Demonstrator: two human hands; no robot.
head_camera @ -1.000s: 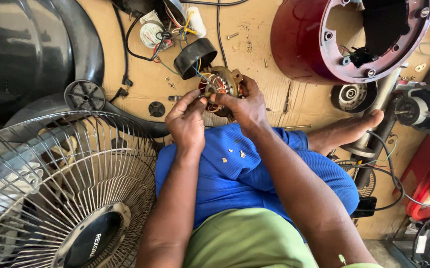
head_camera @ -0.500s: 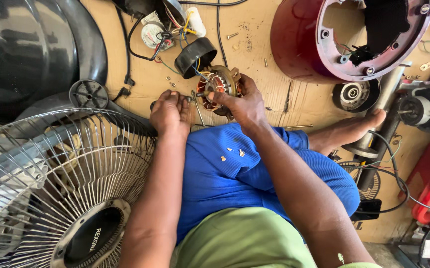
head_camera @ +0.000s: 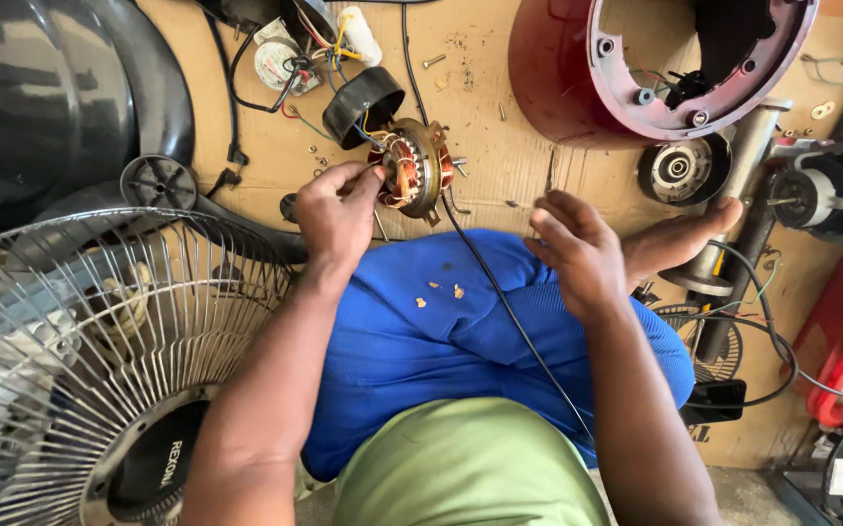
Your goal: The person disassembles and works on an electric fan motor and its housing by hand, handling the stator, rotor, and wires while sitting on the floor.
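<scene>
Work surface: flattened cardboard (head_camera: 499, 166) on the floor, strewn with fan parts and loose screws. Nearest, a wire grille (head_camera: 80, 360) lies left of the left forearm. The right hand (head_camera: 577, 253) hangs over the blue-clad knee, fingers loosely spread, holding nothing. The left hand (head_camera: 336, 209) pinches at the stator (head_camera: 412, 168) (copper windings exposed), which lies just beyond its fingertips. Beyond that sit a black cap (head_camera: 363, 102) and a red housing (head_camera: 636, 68). Step in hand, by judgement: work at the stator leads; the next move calls for a steadying right-hand grip.
</scene>
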